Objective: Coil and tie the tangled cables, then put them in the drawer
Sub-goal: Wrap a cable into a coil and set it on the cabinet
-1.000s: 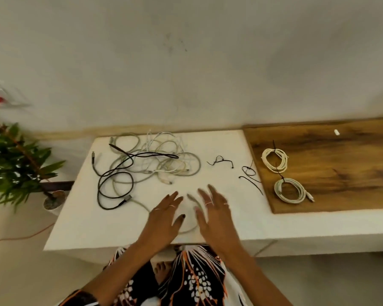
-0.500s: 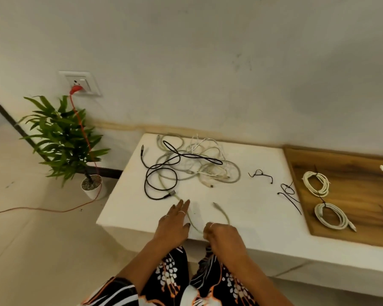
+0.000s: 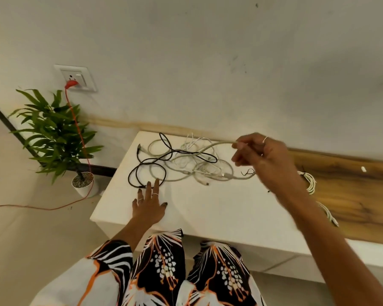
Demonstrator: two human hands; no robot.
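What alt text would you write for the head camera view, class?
A person's right hand lifts one end of a grey cable from a tangled pile of cables on a white table, while the left hand rests flat beside a black cable.

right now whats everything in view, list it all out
tangled cables: one pile, grey and white, white table far side
black cable: one, pile's left
grey cable end: one, lifted
coiled cables: two, white, wooden board, partly hidden
black ties: at least one, by pile
potted plant: one, green, floor left
wall socket: one, white, red plug
left hand: flat on table
right hand: pinching cable end
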